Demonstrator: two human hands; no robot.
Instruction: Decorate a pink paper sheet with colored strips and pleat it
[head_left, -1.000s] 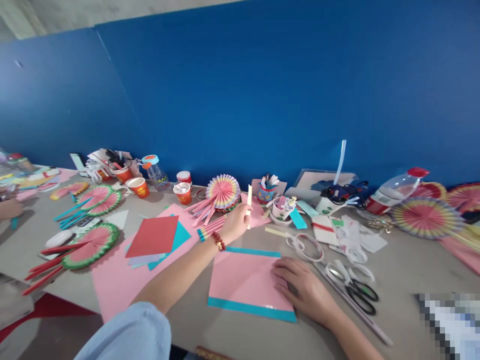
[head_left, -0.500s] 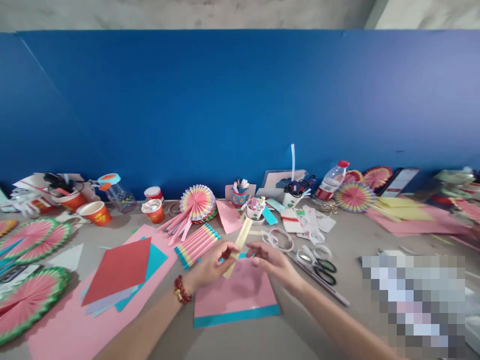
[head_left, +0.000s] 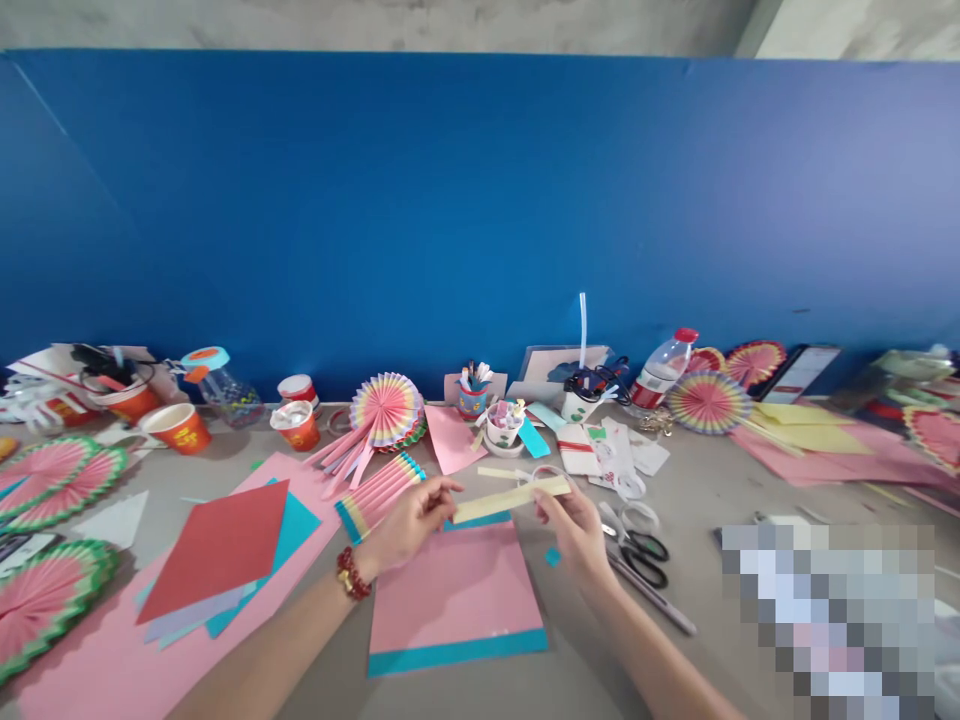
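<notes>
Stretching across the centre of the frame, a narrow pale yellow paper strip (head_left: 499, 503) is spanning the gap between the two hands, above the far edge of a pink paper sheet with turquoise bands (head_left: 457, 585). The right hand (head_left: 574, 525) is pinching the strip near its right end, its grip closing thumb against fingers. The left hand (head_left: 405, 520) is curling its fingers right at the strip's left end; whether that grip is pinching the paper, I cannot tell. A red beaded bracelet (head_left: 354, 576) is circling the left wrist.

The banded sheet is lying flat on the grey worktop (head_left: 592, 665) in the lower centre of the frame, and a small turquoise paper scrap (head_left: 553, 557) is resting just beside its right edge. Black-handled metal scissors (head_left: 646, 560) are lying right of the right hand. Just beyond the left hand, a pleated pink, yellow and turquoise paper piece (head_left: 381, 492) is lying at a slant. In the lower left of the frame, a red rectangular paper sheet (head_left: 217, 550) is partly covering a turquoise paper sheet (head_left: 304, 520). Behind the hands, a round pastel pleated paper fan (head_left: 388, 410) is standing near the tall blue panel (head_left: 450, 220).
</notes>
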